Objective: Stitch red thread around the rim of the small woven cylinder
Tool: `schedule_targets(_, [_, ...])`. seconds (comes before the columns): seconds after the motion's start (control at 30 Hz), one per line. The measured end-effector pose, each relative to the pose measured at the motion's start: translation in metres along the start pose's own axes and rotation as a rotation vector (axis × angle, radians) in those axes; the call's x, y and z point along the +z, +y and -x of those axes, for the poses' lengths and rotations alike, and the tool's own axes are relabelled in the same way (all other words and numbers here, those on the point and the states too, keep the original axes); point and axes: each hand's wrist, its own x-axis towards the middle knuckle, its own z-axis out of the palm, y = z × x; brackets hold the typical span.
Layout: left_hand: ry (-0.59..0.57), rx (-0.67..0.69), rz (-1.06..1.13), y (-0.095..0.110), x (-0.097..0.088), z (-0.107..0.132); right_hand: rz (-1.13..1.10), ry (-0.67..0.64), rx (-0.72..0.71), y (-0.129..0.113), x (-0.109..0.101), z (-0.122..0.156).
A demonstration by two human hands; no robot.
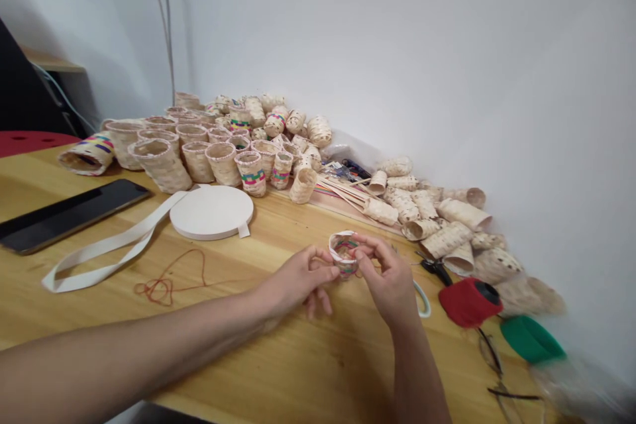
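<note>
A small woven basket [344,249] with a white-bound rim and coloured strips is held between both hands, its mouth facing up and toward me. My left hand [304,278] grips its left side with thumb and forefinger, the other fingers curled loosely below. At the right rim, my right hand [385,271] pinches with thumb and fingertips; whether a needle or thread is between them I cannot make out. A thin orange thread [171,281] lies in loose loops on the table and runs toward the left hand.
A roll of white ribbon [212,212] with a loose end lies left, beside a black phone [74,212]. Many woven baskets [199,159] stand along the wall. At right are scissors [434,268], a red thread spool [470,303], a green roll [531,338] and eyeglasses [514,396].
</note>
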Motion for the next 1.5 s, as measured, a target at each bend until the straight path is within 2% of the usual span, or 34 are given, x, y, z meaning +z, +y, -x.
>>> schedule_targets(0.07, [-0.003,-0.007,0.066,-0.004,0.003,-0.003,0.017,-0.010,-0.012,0.001,-0.002,0.000])
schedule_targets(0.23, [0.074,0.007,0.089,-0.001,0.003,0.003,0.046,-0.030,-0.047,-0.001,-0.003,0.001])
schedule_targets(0.47, [0.193,0.139,-0.009,-0.002,-0.009,-0.004,0.161,-0.065,-0.205,0.001,-0.007,0.000])
schedule_targets(0.6, [0.170,0.113,0.051,-0.004,-0.011,-0.006,0.202,-0.122,-0.321,0.002,-0.008,-0.001])
schedule_targets(0.93, [0.139,0.124,0.104,-0.009,-0.017,-0.011,0.271,-0.207,-0.425,-0.007,-0.011,0.001])
schedule_targets(1.1, [0.175,0.124,0.114,-0.005,-0.019,-0.012,0.320,-0.276,-0.455,-0.002,-0.013,0.002])
schedule_targets(1.23, [0.169,0.106,0.128,-0.005,-0.018,-0.011,0.340,-0.254,-0.488,0.002,-0.012,0.000])
schedule_targets(1.5, [0.165,0.137,0.079,-0.002,-0.021,-0.012,0.406,-0.088,-0.463,0.009,-0.009,-0.003])
